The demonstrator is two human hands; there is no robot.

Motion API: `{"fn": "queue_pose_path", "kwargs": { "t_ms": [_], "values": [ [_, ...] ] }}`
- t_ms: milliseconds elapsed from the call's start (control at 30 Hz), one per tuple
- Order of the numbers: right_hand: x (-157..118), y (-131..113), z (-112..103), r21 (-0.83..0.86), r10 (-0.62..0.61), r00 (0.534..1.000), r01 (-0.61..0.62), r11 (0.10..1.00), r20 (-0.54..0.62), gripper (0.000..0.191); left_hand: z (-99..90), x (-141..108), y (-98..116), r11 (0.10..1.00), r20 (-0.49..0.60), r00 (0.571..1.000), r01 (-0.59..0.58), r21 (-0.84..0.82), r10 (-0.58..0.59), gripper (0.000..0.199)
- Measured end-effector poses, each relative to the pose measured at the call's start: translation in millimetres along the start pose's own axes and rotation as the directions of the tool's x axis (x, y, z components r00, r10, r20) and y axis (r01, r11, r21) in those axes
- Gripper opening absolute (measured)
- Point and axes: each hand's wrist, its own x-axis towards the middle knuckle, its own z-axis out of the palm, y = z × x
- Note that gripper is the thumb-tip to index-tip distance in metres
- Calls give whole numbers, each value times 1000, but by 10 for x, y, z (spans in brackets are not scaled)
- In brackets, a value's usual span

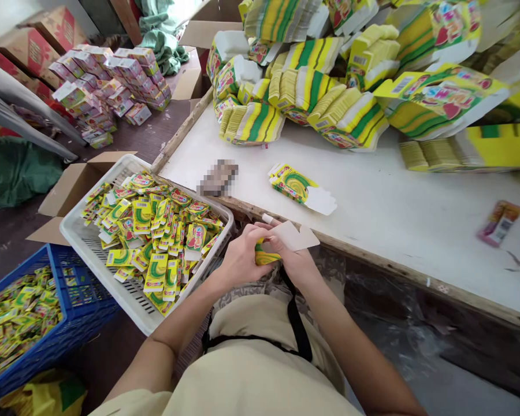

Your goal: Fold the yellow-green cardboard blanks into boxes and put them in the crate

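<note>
Just over the table's front edge, both my hands grip one small yellow and green carton (265, 254). My left hand (245, 254) curls round its printed end. My right hand (295, 263) is closed on the other side, where white flaps stick out over the fingers. Part of the carton is hidden by my fingers. A flattened carton (301, 188) with white end flaps lies on the white table (242, 173) beyond my hands. To my left, a white plastic basket (108, 289) is piled with small filled-looking yellow and green cartons (156, 274).
Stacks of flat yellow cartons (251, 124) cover the table's back. A wrapped packet (500, 222) lies at right, a blurred-out item (219, 177) near the basket. A blue crate (82, 289) of cartons, an open cardboard box (69, 185) and stacked pink boxes (143, 75) stand left.
</note>
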Motion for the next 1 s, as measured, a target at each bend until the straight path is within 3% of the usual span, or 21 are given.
{"fn": "queue_pose_path", "kwargs": {
  "t_ms": [100, 200, 300, 433, 567, 1000],
  "values": [
    [-34, 28, -29, -190, -165, 982, 179, 965, 88, 69, 7, 8, -33, 995, 76, 993, 95, -10, -94, 58],
    [-62, 34, -51, -461, -302, 916, 394, 795, 263, 65, 41, -2, -79, 978, 110, 972, 210, -7, -208, 60],
    [-58, 39, -73, -612, -374, 873, 487, 624, 313, 49, 69, -10, -89, 963, 65, 961, 268, -2, -267, 62],
    [-28, 66, -120, -659, -454, 848, 509, 553, 274, 51, 44, 4, -45, 972, -35, 972, 234, 3, -233, 63],
    [-20, 67, -151, -662, -450, 821, 558, 501, 352, 47, -40, 51, -5, 980, -29, 980, 199, 9, -198, 57],
    [-62, 73, -126, -753, -334, 859, 505, 423, 389, 56, -77, 86, -20, 977, -19, 978, 207, 45, -206, 61]
  ]
}}
